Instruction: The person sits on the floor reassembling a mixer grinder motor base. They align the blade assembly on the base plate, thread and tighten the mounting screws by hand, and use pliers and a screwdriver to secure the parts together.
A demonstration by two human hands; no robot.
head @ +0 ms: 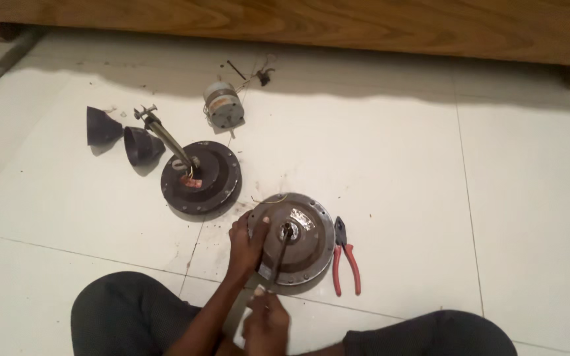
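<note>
The left hand (245,245) presses flat on the round motor cover (301,240) on the floor. The right hand (266,321) grips a tool (278,254), its shaft running from the person up to the cover's centre.

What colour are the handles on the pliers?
Red. The pliers lie on the floor beside the round metal motor housing, clearest in the head view.

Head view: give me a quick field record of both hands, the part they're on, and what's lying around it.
left hand: resting on the near round metal housing, steadying it
right hand: gripping the lower end of a tool shaft that reaches into the housing's centre
pliers: red-handled, on the floor right of the housing
second housing: farther left, rod attached
two dark cones: far left
small motor: near the wooden furniture
</note>
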